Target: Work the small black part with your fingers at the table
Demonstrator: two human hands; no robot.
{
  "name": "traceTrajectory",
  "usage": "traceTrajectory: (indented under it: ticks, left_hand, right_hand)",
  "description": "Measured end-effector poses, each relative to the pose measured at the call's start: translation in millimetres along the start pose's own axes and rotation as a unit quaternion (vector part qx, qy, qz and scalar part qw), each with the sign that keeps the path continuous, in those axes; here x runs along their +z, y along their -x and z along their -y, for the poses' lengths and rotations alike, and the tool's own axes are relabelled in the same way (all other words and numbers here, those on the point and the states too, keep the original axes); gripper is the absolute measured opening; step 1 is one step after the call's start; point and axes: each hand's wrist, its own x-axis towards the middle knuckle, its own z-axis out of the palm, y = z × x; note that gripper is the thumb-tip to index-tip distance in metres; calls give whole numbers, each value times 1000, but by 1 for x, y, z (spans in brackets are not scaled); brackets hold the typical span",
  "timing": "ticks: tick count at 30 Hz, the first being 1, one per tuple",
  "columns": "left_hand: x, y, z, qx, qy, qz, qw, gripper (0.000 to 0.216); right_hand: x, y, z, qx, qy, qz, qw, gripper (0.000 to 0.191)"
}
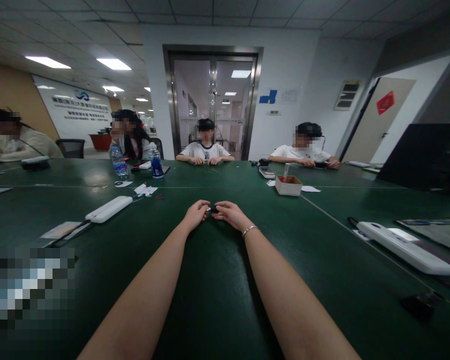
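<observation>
Both arms reach out over the green table (213, 280). Between my fingertips is a small dark item with a shiny silver end (210, 209); it is too small to name. My left hand (195, 217) pinches it at the silver end. From the other side, my right hand (230, 214) has its fingers closed on the black part. A silver bracelet (250, 230) circles my right wrist. Much of the item is hidden by the fingers.
White power strips (110, 209) lie left and right (401, 245). Ahead stand two bottles (156, 162), paper scraps (145, 190) and a small box (288, 186). Several people sit across the table, one person (205, 150) directly opposite. A dark monitor (427, 155) is at right.
</observation>
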Motion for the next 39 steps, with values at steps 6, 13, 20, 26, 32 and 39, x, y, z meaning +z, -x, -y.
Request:
traceTrajectory:
  ticks: [6, 13, 20, 26, 32, 39]
  left_hand:
    - [0, 1, -1, 5, -11, -3, 1000, 26]
    - [1, 1, -1, 17, -10, -9, 1000, 25]
    - [-2, 4, -3, 36, 40, -6, 999, 23]
    - [-4, 4, -2, 32, 65, -2, 997, 27]
    - [-5, 2, 2, 39, 69, 2, 997, 30]
    - [-6, 0, 4, 43, 75, 4, 996, 32]
  right_hand:
    - [0, -1, 0, 2, -1, -2, 1000, 11]
    - [1, 1, 0, -3, 2, -3, 1000, 11]
    - [2, 1, 1, 3, 8, -13, 1000, 10]
    - [3, 1, 1, 2, 11, -4, 1000, 4]
    - [4, 2, 2, 5, 20, -11, 1000, 3]
    - [5, 2, 3, 6, 23, -5, 1000, 2]
